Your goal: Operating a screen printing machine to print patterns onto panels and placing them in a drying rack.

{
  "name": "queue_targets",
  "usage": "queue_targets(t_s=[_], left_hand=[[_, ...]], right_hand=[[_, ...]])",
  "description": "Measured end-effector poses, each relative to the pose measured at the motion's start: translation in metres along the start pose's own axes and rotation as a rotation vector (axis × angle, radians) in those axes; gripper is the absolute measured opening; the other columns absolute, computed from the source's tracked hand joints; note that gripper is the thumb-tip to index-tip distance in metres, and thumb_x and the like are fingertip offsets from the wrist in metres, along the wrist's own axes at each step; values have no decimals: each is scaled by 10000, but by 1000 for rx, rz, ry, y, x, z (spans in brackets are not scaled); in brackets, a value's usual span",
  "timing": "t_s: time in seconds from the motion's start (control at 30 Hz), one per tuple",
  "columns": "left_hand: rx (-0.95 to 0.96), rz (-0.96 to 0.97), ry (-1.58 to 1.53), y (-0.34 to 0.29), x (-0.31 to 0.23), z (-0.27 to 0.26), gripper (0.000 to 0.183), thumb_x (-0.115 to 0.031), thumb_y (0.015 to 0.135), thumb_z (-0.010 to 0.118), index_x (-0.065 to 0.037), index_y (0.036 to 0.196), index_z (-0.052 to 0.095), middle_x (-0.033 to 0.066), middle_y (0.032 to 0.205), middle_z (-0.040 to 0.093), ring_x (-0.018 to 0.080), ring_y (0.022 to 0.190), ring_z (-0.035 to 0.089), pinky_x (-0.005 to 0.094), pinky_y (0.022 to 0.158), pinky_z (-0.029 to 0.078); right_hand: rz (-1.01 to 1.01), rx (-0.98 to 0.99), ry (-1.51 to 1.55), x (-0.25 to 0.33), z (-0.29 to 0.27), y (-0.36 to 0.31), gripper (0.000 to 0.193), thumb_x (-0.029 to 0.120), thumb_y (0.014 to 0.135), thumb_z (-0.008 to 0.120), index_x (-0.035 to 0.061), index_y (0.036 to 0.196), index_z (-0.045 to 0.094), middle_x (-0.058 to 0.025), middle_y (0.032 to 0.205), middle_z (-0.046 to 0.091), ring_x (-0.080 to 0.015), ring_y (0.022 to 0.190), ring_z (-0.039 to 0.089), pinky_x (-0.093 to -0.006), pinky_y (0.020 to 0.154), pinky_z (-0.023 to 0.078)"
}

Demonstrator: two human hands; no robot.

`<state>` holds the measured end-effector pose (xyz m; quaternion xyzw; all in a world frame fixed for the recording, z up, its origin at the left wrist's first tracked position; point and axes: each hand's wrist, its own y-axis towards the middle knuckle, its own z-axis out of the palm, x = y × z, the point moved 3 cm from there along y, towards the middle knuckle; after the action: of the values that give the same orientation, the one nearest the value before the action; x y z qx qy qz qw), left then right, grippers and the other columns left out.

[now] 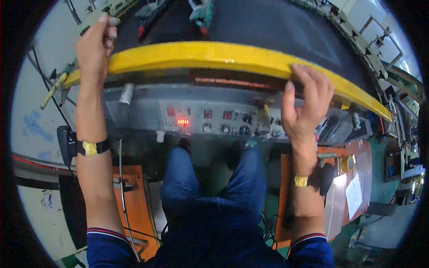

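Observation:
A long yellow bar runs across in front of me, along the near edge of a dark flat panel. My left hand is at the bar's left end, raised beside it, with its fingers curled in. What those fingers hold, if anything, I cannot make out. Toward the bar's right part, my right hand is open, thumb and fingers apart. Its fingertips are at the bar's near edge; whether they press on it I cannot tell. Two greenish clamp-like parts with red tips, one of them a green fixture, stand over the dark panel.
Below the bar is a grey machine front with a control panel, a lit red display and several knobs. Orange surfaces flank my legs; the right one carries a yellow tape roll and white sheets. Metal rails line the far right.

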<state>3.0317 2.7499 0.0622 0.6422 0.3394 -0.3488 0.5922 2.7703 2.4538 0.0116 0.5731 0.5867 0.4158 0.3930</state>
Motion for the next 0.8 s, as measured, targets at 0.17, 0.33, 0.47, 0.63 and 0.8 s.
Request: queue_targets(t_s=[0.17,0.33,0.47,0.63,0.8], left_hand=[[-36,-15,-94,-2,-10,-3,281,-305,933,544,-54,869,652,-46,663,534,21,548,404,174,470,280],[43,12,-106,-2,-12,1,296,-328,941,517,-60,882,627,-31,663,518,27,528,389,177,443,273],[39,4,-123,-2,-16,1,286,-314,949,503,-60,891,621,-35,658,505,30,527,385,175,444,271],[60,21,-166,-2,-11,0,283,-305,952,497,-57,889,617,-34,650,505,32,525,389,178,447,274],[49,1,-222,-7,-17,2,297,-280,953,503,-36,845,634,-27,650,517,27,551,394,177,476,275]], right_hand=[[54,28,6,9,-10,9,305,69,704,621,46,1007,647,-101,994,609,-287,948,530,-388,875,384],[58,24,-2,9,-10,10,322,60,695,612,41,1015,642,-106,988,606,-285,950,534,-390,886,376],[61,28,-16,10,-10,12,333,55,688,611,41,1020,638,-107,986,604,-283,948,535,-390,888,373],[69,31,-9,9,-11,10,333,52,682,613,38,1014,636,-109,985,603,-285,954,533,-391,887,374],[78,25,-16,11,-8,7,327,40,678,614,35,1005,631,-109,989,599,-295,954,529,-399,887,375]])
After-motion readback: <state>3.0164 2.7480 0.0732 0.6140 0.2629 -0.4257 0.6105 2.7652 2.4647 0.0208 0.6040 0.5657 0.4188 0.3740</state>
